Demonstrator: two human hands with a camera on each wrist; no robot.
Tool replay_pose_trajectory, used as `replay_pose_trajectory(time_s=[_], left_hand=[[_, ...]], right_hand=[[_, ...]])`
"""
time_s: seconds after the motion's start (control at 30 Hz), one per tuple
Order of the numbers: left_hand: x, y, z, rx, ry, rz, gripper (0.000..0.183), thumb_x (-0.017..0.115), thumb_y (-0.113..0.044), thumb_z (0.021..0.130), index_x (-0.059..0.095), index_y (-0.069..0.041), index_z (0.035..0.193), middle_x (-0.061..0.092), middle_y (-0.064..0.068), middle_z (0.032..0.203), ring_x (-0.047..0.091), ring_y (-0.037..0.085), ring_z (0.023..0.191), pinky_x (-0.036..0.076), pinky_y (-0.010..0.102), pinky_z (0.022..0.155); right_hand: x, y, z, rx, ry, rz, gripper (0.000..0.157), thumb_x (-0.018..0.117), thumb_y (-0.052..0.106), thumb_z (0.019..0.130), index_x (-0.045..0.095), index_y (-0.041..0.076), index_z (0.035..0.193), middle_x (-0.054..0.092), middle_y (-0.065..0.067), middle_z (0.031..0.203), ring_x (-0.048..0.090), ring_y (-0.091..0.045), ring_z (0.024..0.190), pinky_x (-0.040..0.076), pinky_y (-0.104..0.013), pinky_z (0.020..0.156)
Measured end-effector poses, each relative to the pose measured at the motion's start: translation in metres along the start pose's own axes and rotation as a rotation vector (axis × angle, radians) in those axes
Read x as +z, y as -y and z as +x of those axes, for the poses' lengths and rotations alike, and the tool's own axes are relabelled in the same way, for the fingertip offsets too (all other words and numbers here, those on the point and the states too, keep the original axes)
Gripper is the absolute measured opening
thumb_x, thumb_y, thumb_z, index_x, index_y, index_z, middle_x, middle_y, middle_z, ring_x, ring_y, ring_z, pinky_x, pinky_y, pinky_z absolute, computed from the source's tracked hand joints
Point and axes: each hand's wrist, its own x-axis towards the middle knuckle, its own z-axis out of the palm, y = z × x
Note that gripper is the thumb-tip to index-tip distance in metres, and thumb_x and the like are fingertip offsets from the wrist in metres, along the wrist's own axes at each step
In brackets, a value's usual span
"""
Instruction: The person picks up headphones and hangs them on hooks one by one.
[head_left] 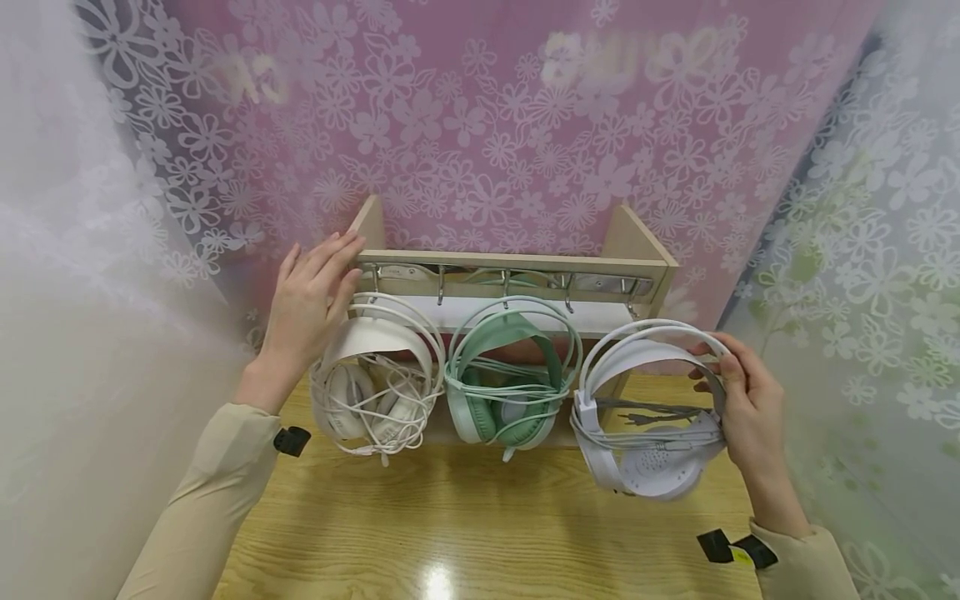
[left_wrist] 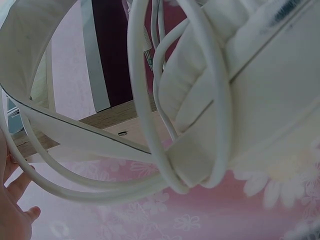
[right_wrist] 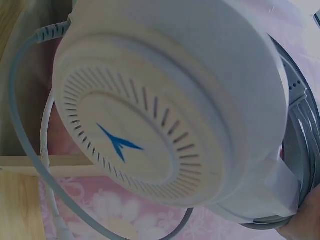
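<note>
My right hand [head_left: 753,408] grips the side of the headband of white and grey headphones [head_left: 663,471], at the right end of a wooden hook rack [head_left: 517,260]. Whether their band is on a hook, I cannot tell. In the right wrist view, their round ear cup [right_wrist: 135,130] with a blue mark fills the middle, with a cable looping below. My left hand [head_left: 307,300] rests with extended fingers on the rack's left end. Below it hang cream headphones [head_left: 375,337] with a tangled cord. Green headphones [head_left: 491,336] hang in the middle, cord wrapped around them.
Several metal hooks [head_left: 441,287] line the rack's front rail. Wooden side panels [head_left: 637,233] rise at both ends. The rack stands on a yellowish wood-grain table [head_left: 480,517], against a pink flowered backdrop [head_left: 480,125], with pale flowered sheeting [head_left: 885,333] close on the right.
</note>
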Motion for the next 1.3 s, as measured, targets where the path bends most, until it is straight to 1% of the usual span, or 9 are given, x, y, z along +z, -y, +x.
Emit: replay_pose_trajectory(time_s=[0.1,0.3,0.47,0.57,0.8,1.1,1.3], left_hand=[[0.000,0.000,0.000,0.000,0.000,0.000,0.040,0.057,-0.022,0.104,0.058,-0.013,0.144,0.056,0.008,0.148,0.049,0.032,0.139,0.016,0.053,0.124],[0.000,0.000,0.000,0.001,-0.001,0.001,0.040,0.058,-0.022,0.104,0.058,-0.012,0.144,0.056,0.008,0.148,0.048,0.031,0.140,0.017,0.054,0.124],[-0.001,-0.001,0.000,0.001,0.002,0.005,0.040,0.057,-0.022,0.104,0.058,-0.012,0.144,0.056,0.008,0.148,0.048,0.030,0.140,0.016,0.053,0.125],[-0.001,-0.001,0.000,-0.001,0.004,0.006,0.040,0.057,-0.022,0.105,0.058,-0.012,0.144,0.056,0.008,0.148,0.048,0.030,0.140,0.016,0.053,0.125],[-0.002,-0.002,0.001,-0.001,0.005,0.004,0.040,0.056,-0.022,0.105,0.058,-0.012,0.144,0.056,0.008,0.148,0.048,0.030,0.140,0.017,0.054,0.124],[-0.001,0.000,0.000,0.002,0.004,0.011,0.041,0.057,-0.022,0.105,0.057,-0.013,0.144,0.056,0.007,0.148,0.048,0.030,0.140,0.017,0.054,0.124],[0.000,0.001,0.000,0.003,0.005,0.007,0.041,0.058,-0.022,0.104,0.058,-0.013,0.144,0.056,0.007,0.148,0.048,0.029,0.141,0.017,0.053,0.124]], right_hand=[[0.002,0.002,0.004,-0.006,0.000,-0.005,0.037,0.040,0.011,0.108,0.059,-0.008,0.133,0.068,-0.005,0.107,0.067,-0.009,0.078,0.056,-0.015,0.067],[0.004,0.003,0.009,-0.007,-0.010,-0.014,0.037,0.040,0.012,0.108,0.060,-0.007,0.133,0.068,-0.001,0.105,0.066,-0.010,0.078,0.056,-0.015,0.066],[0.006,0.002,0.011,-0.005,-0.018,0.005,0.036,0.041,0.012,0.108,0.060,-0.007,0.131,0.069,-0.004,0.105,0.067,-0.009,0.077,0.056,-0.015,0.066],[0.007,0.001,0.013,-0.002,-0.018,0.006,0.036,0.041,0.014,0.108,0.060,-0.007,0.132,0.069,-0.003,0.105,0.066,-0.009,0.077,0.056,-0.015,0.066],[0.009,-0.003,0.016,0.038,-0.022,0.071,0.037,0.043,0.016,0.108,0.060,-0.007,0.132,0.071,0.002,0.104,0.066,-0.010,0.077,0.056,-0.015,0.067],[0.014,-0.012,0.019,0.059,-0.019,0.174,0.037,0.044,0.016,0.107,0.059,-0.009,0.130,0.071,-0.001,0.102,0.066,-0.010,0.076,0.056,-0.016,0.066],[0.015,-0.020,0.019,0.078,-0.028,0.200,0.037,0.044,0.016,0.107,0.059,-0.009,0.129,0.072,0.000,0.101,0.066,-0.010,0.075,0.056,-0.017,0.065]])
